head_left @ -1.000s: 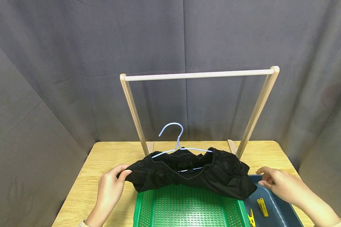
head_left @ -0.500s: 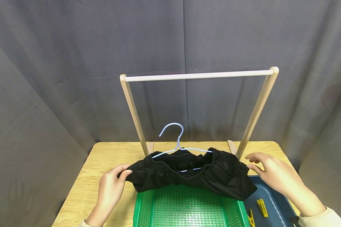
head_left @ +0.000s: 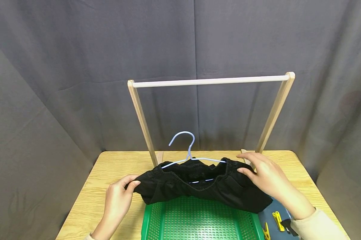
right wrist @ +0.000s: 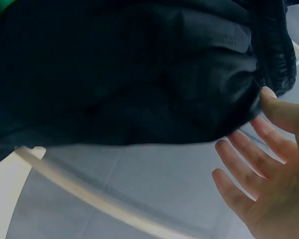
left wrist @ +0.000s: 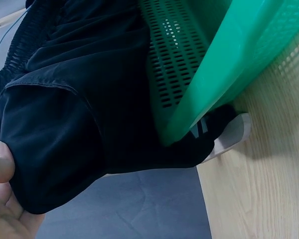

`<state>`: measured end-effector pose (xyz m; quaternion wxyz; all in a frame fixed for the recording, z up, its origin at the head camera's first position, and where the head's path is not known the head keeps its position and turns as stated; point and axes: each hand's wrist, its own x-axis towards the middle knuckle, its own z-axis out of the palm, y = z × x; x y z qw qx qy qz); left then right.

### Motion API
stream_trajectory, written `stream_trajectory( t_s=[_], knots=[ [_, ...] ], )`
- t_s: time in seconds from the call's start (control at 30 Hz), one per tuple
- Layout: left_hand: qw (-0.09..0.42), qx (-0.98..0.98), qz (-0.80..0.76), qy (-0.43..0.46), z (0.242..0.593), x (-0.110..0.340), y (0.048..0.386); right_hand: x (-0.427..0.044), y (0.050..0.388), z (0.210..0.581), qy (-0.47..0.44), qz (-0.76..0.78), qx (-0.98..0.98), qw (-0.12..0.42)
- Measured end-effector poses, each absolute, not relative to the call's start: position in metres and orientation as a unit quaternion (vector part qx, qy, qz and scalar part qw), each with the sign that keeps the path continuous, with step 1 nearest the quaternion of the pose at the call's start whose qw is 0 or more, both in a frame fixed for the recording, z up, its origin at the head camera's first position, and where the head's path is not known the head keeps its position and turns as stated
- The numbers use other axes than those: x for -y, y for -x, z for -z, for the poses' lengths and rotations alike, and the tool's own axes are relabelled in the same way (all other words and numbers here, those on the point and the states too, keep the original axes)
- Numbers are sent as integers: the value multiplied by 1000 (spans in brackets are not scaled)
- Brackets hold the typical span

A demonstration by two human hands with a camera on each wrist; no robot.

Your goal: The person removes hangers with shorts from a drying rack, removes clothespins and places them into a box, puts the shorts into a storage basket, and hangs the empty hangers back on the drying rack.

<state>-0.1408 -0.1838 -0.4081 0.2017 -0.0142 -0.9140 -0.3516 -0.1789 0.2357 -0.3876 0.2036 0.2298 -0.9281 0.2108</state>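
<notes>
Black shorts (head_left: 240,190) with a gathered elastic waistband lie spread across the back of a green basket (head_left: 165,220). A light-blue hanger (head_left: 189,151) sits inside the waistband, its hook sticking up and part of its frame hidden by the cloth. My left hand (head_left: 117,198) pinches the left end of the shorts between thumb and fingers; the left wrist view shows the thumb on the cloth (left wrist: 55,134). At the right side of the waistband, my right hand (head_left: 267,175) has its fingers spread, with the thumb (right wrist: 284,112) at the fabric's edge.
Behind the basket stands a wooden rack with a white bar (head_left: 210,81) and slanted posts (head_left: 141,116). A dark blue tray (head_left: 275,231) with yellow clothespins (head_left: 278,220) sits at the right, partly under my forearm. Grey curtain surrounds the wooden table (head_left: 108,166).
My right hand has moved up and left from over the blue tray to the right side of the waistband. The left hand keeps its pinch on the shorts, which lie nearly still.
</notes>
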Motion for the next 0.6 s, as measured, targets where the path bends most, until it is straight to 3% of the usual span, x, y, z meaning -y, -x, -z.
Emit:
stream_trajectory(
  t_s=[0.27, 0.6],
  knots=[
    [195, 912, 362, 6, 407, 184, 139, -222, 183, 392, -227, -236, 928, 177],
    [146, 903, 404, -9, 406, 188, 140, -213, 182, 402, -233, -273, 896, 262]
  ],
)
